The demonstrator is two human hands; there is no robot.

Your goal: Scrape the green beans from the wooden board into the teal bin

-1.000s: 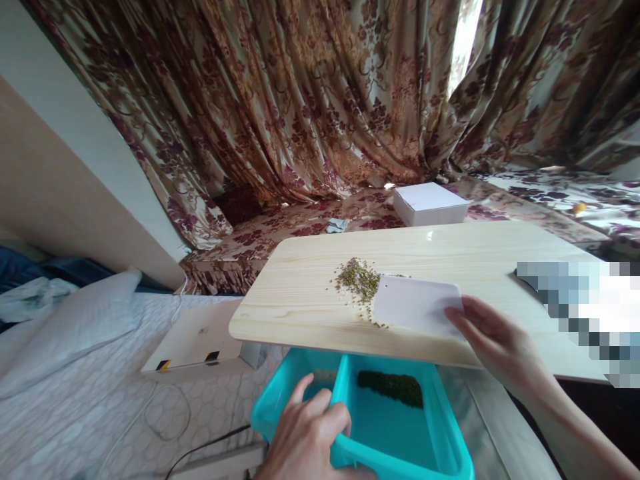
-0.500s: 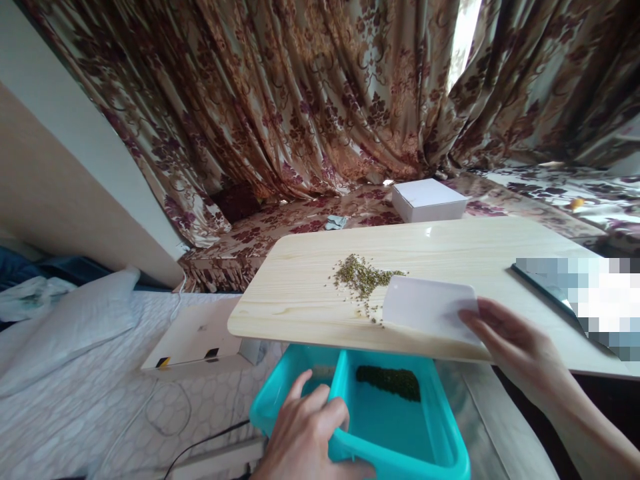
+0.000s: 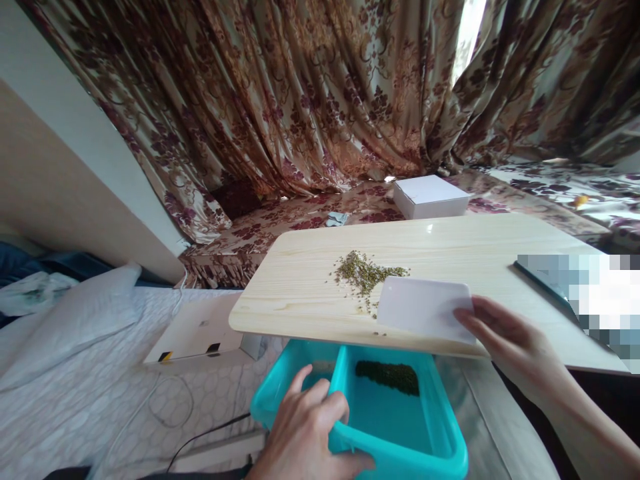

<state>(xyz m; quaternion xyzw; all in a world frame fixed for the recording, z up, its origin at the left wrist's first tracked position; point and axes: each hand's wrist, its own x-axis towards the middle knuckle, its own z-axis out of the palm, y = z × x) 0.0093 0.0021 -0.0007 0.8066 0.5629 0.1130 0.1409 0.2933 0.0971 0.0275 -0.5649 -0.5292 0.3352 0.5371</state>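
My right hand [image 3: 517, 337] grips the right end of a white flat scraper [image 3: 425, 308], which leans low over the wooden tabletop [image 3: 280, 293]. Small green beans, like mung beans [image 3: 363, 272], lie scattered just left of the scraper, with a few by its lower left corner near the table's front edge. Below that edge is a turquoise bin [image 3: 400, 440] with a divider. A heap of dark green beans [image 3: 387, 377] lies in its right compartment; my hand partly hides the left one. My left hand [image 3: 310, 427] is closed on the bin at the divider and near rim.
A white box [image 3: 430, 197] stands behind the table, with a light blue cloth [image 3: 337, 219] to its left. On the bed at left are a flat carton [image 3: 200, 327], a pillow [image 3: 95, 320] and cables. A dark-edged, partly blurred object [image 3: 545, 287] lies on the table's right.
The scraper in my right hand has shifted slightly left and toward the table's front edge. A few beans now show by its lower corner. My left hand keeps its hold on the bin.
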